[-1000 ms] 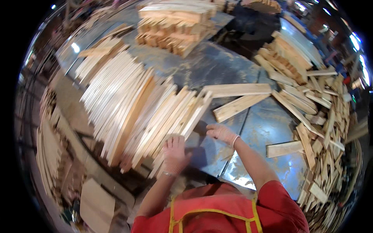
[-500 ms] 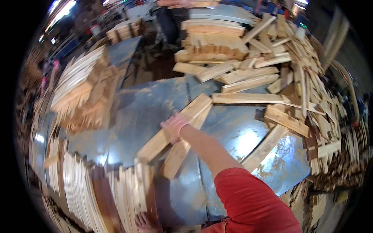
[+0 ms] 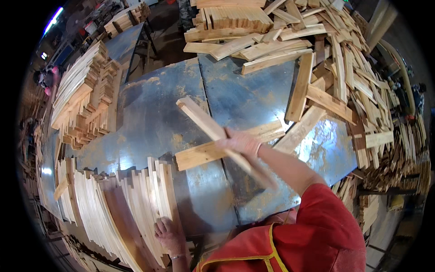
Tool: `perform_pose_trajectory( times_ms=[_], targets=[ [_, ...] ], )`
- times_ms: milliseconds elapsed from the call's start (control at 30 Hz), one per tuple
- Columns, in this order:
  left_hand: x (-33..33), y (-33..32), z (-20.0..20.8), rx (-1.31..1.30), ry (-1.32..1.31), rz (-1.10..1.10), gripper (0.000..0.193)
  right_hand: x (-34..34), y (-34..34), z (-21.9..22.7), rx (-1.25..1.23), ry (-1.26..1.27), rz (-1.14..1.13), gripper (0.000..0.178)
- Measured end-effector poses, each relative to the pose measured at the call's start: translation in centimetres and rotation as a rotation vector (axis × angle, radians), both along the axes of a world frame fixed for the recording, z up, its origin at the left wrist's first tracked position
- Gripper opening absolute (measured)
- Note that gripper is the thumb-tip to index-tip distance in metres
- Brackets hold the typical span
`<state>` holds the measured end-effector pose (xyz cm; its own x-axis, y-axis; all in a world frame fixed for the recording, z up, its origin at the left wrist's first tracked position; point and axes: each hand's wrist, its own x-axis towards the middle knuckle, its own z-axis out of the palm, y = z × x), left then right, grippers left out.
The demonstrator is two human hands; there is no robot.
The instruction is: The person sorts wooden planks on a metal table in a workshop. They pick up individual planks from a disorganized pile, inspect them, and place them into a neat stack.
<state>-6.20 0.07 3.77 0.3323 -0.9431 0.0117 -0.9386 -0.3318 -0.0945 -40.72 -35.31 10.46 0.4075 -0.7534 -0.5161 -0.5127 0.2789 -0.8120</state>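
Note:
My right hand (image 3: 242,141) grips a pale wooden board (image 3: 201,119) around its middle. The board slants over the metal table, its near end blurred by motion. Under it lies another board (image 3: 199,155), crossing it and partly hidden by my right hand. At the lower left, my left hand (image 3: 167,233) rests with its fingers apart against the near end of a row of boards (image 3: 156,192) packed side by side on edge.
A stepped stack of boards (image 3: 84,97) stands at the left of the blue-grey table (image 3: 154,113). Another stack (image 3: 235,20) is at the back. A loose, jumbled heap of boards (image 3: 358,81) covers the right side, with several spilling onto the tabletop.
My right hand has moved right and raised one board off the table, turning it. The other board under it has swung round. A board beside the heap has turned too. My left hand stays by the row.

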Motion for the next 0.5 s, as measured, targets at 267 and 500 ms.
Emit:
perform_pose_trajectory(
  times_ms=[267, 500],
  targets=[
    [-3.0, -0.8, 3.7, 0.067, 0.193, -0.13, 0.074, 16.0, 18.5, -5.0, -0.172, -0.142, 0.712, 0.066],
    [-1.9, 0.2, 0.6, -0.132, -0.103, -0.117, 0.059, 1.5, 3.3, -5.6, -0.862, 0.695, 0.217, 0.074]
  ],
)
